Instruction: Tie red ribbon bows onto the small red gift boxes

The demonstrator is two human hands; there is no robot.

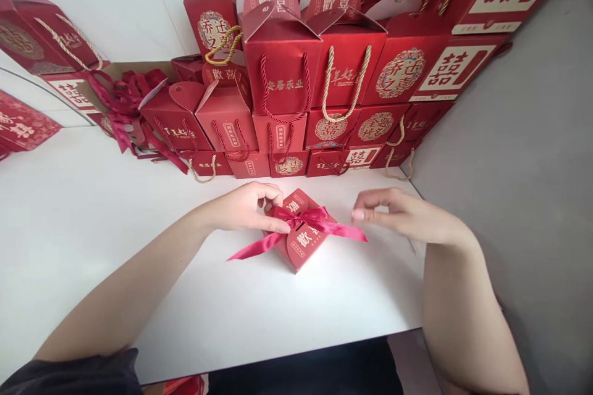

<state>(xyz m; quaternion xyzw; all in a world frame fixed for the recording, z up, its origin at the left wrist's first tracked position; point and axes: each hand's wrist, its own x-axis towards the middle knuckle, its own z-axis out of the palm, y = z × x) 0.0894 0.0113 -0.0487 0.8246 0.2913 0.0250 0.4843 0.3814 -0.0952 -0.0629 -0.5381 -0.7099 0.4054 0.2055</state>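
Observation:
A small red gift box [302,245] lies on the white table [83,222] in front of me, tied with a red satin ribbon [306,220] in a bow. My left hand [248,205] rests against the box's left side, its fingers pinched on the bow's left loop. Just right of the box hovers my right hand [403,215], fingers loosely curled and apart, holding nothing. One ribbon tail [252,248] trails off to the lower left; the other tail [345,232] points toward my right hand.
Stacks of red gift boxes and bags with rope handles [296,86] line the table's back edge. A cardboard box of loose red ribbons [125,99] sits at back left. A grey wall [519,154] borders the table on the right.

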